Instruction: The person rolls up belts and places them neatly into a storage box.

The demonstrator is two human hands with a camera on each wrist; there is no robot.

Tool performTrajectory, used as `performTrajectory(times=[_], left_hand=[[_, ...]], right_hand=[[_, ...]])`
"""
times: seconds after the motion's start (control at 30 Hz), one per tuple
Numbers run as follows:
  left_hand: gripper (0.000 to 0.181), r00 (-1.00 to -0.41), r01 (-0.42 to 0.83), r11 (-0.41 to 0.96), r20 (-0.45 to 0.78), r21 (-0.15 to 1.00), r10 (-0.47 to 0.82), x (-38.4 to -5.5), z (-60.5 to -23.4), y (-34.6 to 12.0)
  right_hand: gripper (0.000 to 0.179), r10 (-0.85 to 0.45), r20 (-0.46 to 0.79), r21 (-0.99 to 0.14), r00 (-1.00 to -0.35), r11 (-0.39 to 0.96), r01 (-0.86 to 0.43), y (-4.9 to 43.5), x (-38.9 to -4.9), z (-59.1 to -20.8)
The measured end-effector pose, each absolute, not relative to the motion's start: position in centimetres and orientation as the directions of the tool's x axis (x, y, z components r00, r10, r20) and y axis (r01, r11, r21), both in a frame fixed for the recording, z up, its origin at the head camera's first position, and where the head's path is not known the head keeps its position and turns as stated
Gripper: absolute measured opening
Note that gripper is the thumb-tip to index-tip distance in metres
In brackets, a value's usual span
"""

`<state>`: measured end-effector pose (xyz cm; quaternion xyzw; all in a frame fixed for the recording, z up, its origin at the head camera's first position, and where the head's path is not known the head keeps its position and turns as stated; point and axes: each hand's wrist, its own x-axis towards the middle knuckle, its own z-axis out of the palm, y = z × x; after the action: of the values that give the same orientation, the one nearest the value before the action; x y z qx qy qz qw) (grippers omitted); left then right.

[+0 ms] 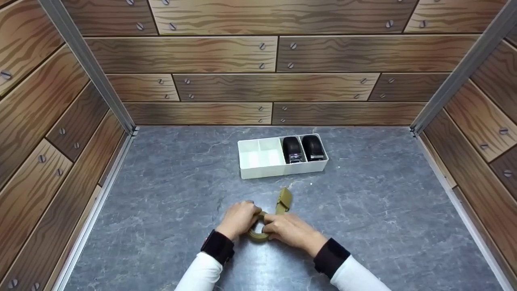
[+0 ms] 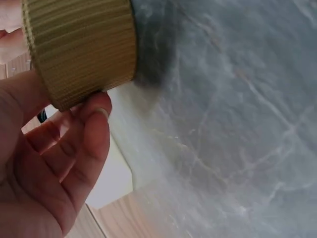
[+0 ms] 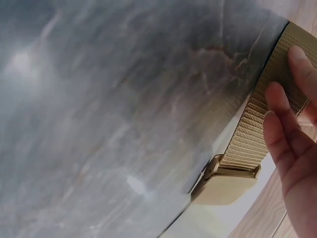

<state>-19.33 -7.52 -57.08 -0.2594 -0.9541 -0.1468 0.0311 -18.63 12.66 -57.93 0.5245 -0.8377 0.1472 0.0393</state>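
A khaki webbing belt (image 1: pixel 258 237) is wound into a ring close over the grey surface, standing on its edge. Its buckle end (image 1: pixel 285 198) sticks out from the coil, pointing away toward the tray. My left hand (image 1: pixel 239 218) pinches the coil's left side; the ribbed outer wrap (image 2: pixel 81 49) shows between thumb and fingers in the left wrist view. My right hand (image 1: pixel 293 232) holds the coil's right side where the strap leaves it. In the right wrist view, its fingertips (image 3: pixel 277 99) lie against the webbing, with the metal buckle (image 3: pixel 225 188) beyond them.
Beyond the hands stands a white tray (image 1: pixel 264 171) with several compartments. Its two right compartments each hold a rolled black belt (image 1: pixel 292 148) with a shiny buckle; the two left ones show bare floors. Wood-patterned walls (image 1: pixel 226 87) enclose the grey tabletop (image 1: pixel 169 194) at the back and sides.
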Motion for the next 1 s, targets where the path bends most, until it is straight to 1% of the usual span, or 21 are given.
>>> performTrajectory(times=[0.23,0.33,0.47,0.57,0.63,0.7,0.8,0.87,1.0], left_hand=[[0.014,-0.899,0.436,0.848,0.109,0.303,0.423,-19.11,-57.13,-7.77],[0.012,-0.890,0.450,0.833,0.093,0.321,0.446,-19.25,-57.18,-7.93],[0.011,-0.867,0.490,0.797,0.104,0.352,0.487,-19.46,-57.28,-8.07],[0.010,-0.865,0.489,0.784,0.098,0.382,0.492,-19.48,-57.20,-7.94],[0.009,-0.880,0.460,0.794,0.088,0.397,0.466,-19.44,-57.19,-7.78],[0.010,-0.904,0.419,0.814,0.105,0.402,0.414,-19.29,-57.23,-7.63],[0.020,-0.938,0.346,0.855,0.137,0.386,0.317,-18.93,-57.35,-7.49],[0.023,-0.950,0.310,0.872,0.153,0.378,0.271,-18.72,-57.36,-7.43],[0.020,-0.952,0.304,0.883,0.139,0.357,0.271,-18.64,-57.24,-7.32]], right_hand=[[0.017,-0.847,0.250,-0.203,-0.470,0.429,-0.880,12.58,-18.65,-58.18],[0.018,-0.852,0.257,-0.183,-0.456,0.420,-0.889,12.68,-18.71,-58.30],[0.020,-0.858,0.273,-0.124,-0.435,0.418,-0.900,12.83,-18.78,-58.50],[0.021,-0.860,0.275,-0.102,-0.431,0.419,-0.902,12.87,-18.84,-58.57],[0.019,-0.859,0.273,-0.102,-0.433,0.422,-0.901,12.89,-18.89,-58.60],[0.017,-0.857,0.275,-0.105,-0.436,0.424,-0.900,12.92,-18.93,-58.60],[0.015,-0.849,0.281,-0.110,-0.447,0.434,-0.894,12.99,-18.94,-58.60],[0.015,-0.845,0.280,-0.120,-0.456,0.441,-0.890,13.01,-18.93,-58.56],[0.015,-0.845,0.265,-0.130,-0.464,0.445,-0.886,12.97,-18.92,-58.50]])
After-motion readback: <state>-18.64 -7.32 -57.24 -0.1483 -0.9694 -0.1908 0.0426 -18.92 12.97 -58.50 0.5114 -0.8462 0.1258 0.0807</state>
